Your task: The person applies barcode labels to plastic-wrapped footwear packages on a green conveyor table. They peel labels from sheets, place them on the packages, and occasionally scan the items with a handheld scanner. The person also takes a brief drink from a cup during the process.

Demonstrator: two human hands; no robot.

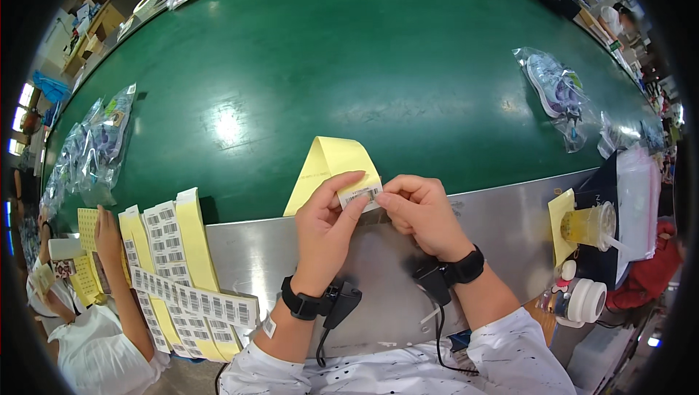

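Observation:
My left hand (322,227) grips a strip of yellow backing paper (336,153) between thumb and fingers. The strip loops over beyond my fingers, above the table's near edge. At its near end, a white barcode label (358,195) faces up, with my left thumb lying over part of it. My right hand (426,214) is closed in a pinch at the label's right edge. Whether the label's edge is lifted off the backing there, I cannot tell. Dark bands with small boxes and cables sit on both my wrists.
Strips of barcode labels (207,304) lie over the metal edge (251,249) at left, beside a co-worker's arm (120,271). Bagged shoes rest on the green table (291,67) at far left (98,144) and right (557,93). A drink cup (586,226) and white-lidded jar (582,302) stand at right.

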